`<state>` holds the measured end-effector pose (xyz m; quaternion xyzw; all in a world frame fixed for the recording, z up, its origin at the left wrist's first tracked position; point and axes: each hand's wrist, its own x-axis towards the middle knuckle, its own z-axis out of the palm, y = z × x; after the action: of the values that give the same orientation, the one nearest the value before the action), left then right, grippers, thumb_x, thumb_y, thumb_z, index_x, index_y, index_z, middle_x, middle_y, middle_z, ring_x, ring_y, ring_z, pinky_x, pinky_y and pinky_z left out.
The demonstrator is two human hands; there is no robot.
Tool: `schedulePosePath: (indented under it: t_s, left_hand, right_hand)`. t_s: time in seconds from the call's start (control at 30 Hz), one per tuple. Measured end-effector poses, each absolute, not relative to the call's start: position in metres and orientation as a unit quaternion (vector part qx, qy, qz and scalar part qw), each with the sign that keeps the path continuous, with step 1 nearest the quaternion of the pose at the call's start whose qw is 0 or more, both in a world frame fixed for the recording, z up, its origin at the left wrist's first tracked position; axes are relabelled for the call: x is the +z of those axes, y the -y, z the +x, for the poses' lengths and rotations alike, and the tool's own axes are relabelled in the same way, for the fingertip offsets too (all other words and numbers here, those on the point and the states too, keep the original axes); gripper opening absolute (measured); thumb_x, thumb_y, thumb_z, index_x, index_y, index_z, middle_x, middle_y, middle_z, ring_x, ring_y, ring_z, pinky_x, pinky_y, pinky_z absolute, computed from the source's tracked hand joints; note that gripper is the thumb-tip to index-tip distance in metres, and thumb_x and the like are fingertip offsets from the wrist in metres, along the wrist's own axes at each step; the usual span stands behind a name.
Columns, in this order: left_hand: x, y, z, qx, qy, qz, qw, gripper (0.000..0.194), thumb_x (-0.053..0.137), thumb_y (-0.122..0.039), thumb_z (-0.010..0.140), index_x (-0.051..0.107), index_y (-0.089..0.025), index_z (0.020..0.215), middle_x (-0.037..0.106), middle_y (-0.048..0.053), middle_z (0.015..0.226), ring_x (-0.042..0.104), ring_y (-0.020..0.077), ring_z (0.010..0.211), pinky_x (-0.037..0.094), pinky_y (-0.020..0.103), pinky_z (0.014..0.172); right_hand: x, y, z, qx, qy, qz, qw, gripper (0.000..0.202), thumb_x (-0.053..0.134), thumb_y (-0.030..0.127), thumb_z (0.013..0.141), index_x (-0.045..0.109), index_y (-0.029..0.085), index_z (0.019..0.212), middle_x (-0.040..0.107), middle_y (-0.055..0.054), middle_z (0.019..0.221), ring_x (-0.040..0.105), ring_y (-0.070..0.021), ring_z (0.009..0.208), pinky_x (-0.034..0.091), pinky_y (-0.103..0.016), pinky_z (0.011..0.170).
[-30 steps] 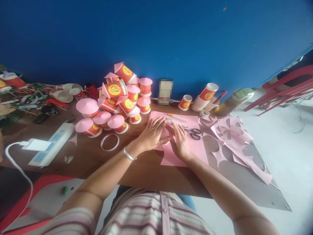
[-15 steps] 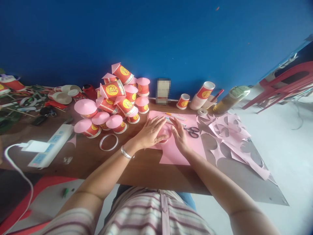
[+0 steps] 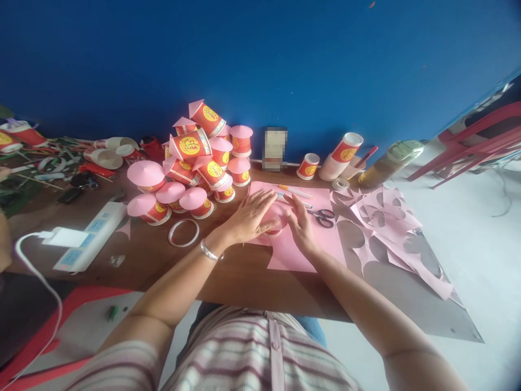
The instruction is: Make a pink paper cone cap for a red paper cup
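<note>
Between my hands a red paper cup (image 3: 274,233) with a pink paper cone (image 3: 278,213) on top stands on a pink sheet (image 3: 303,255). My left hand (image 3: 253,215) lies over the cone's left side, fingers stretched out and thumb along its near edge. At the right side my right hand (image 3: 301,224) is open, its fingertips close to or touching the cone. Both hands hide part of the cup. Beyond them on the sheet lie an orange pen (image 3: 296,191) and a blue-white pen (image 3: 304,205). Dark scissors (image 3: 324,218) rest right of my right hand.
Pink-topped red cups (image 3: 189,146) are piled at the left back. A tape roll (image 3: 183,233) and power strip (image 3: 91,236) lie left. Along the wall stand a cup (image 3: 308,166), stacked cups (image 3: 342,156) and a bottle (image 3: 388,164). Paper offcuts (image 3: 401,228) cover the right.
The view has shifted slightly, so the things on the table sit a little further right in the picture. Both hands stay about the cone and cup, with barely any change in pose.
</note>
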<state>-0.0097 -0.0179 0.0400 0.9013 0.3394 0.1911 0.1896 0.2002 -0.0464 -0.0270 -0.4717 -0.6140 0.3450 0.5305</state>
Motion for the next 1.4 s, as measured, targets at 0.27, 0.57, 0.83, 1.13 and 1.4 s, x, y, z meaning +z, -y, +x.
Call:
schedulePosePath:
  t_s: [0.27,0.57,0.83,1.13,1.4]
  left_hand:
    - [0.038,0.017,-0.010,0.180,-0.340,0.896,0.221,0.079,0.042,-0.066,0.101,0.022,-0.025,0.165,0.028,0.014,0.172,0.021,0.0328,0.162,0.022,0.060,0.131]
    - [0.033,0.022,-0.035,0.250,-0.380,0.844,0.285,0.078,0.050,-0.063,0.100,0.028,-0.024,0.163,0.038,0.017,0.167,0.034,0.0332,0.157,0.036,0.055,0.127]
    - [0.012,0.032,-0.026,0.279,-0.401,0.817,0.306,0.099,0.079,-0.060,0.080,0.032,-0.030,0.161,0.051,0.016,0.158,0.049,0.0352,0.148,0.048,0.056,0.118]
    - [0.002,0.033,-0.013,0.283,-0.436,0.780,0.348,0.092,0.082,-0.055,0.078,0.041,-0.024,0.155,0.057,0.016,0.152,0.055,0.0358,0.142,0.052,0.054,0.113]
    - [0.004,0.036,-0.007,0.294,-0.431,0.774,0.358,0.086,0.083,-0.055,0.077,0.048,-0.023,0.148,0.060,0.014,0.148,0.061,0.0336,0.134,0.055,0.049,0.109]
  right_hand:
    - [-0.020,0.051,0.200,0.296,0.652,-0.474,0.512,0.065,0.058,0.053,0.102,0.035,0.027,0.157,0.052,-0.018,0.155,0.052,-0.0291,0.145,0.044,-0.057,0.118]
    - [0.008,0.056,0.212,0.259,0.723,-0.413,0.490,0.070,0.061,0.046,0.102,0.026,0.030,0.160,0.058,-0.017,0.151,0.054,-0.0312,0.144,0.041,-0.062,0.119]
    - [0.014,0.054,0.198,0.215,0.757,-0.457,0.414,0.072,0.070,0.036,0.093,0.036,0.029,0.156,0.067,-0.012,0.142,0.056,-0.0329,0.141,0.046,-0.059,0.115]
    - [0.010,0.053,0.197,0.219,0.751,-0.470,0.408,0.074,0.074,0.037,0.091,0.039,0.026,0.155,0.071,-0.013,0.136,0.058,-0.0340,0.138,0.045,-0.061,0.116]
    - [0.013,0.047,0.198,0.269,0.748,-0.435,0.423,0.076,0.072,0.044,0.094,0.034,0.029,0.158,0.068,-0.014,0.141,0.058,-0.0350,0.139,0.041,-0.066,0.116]
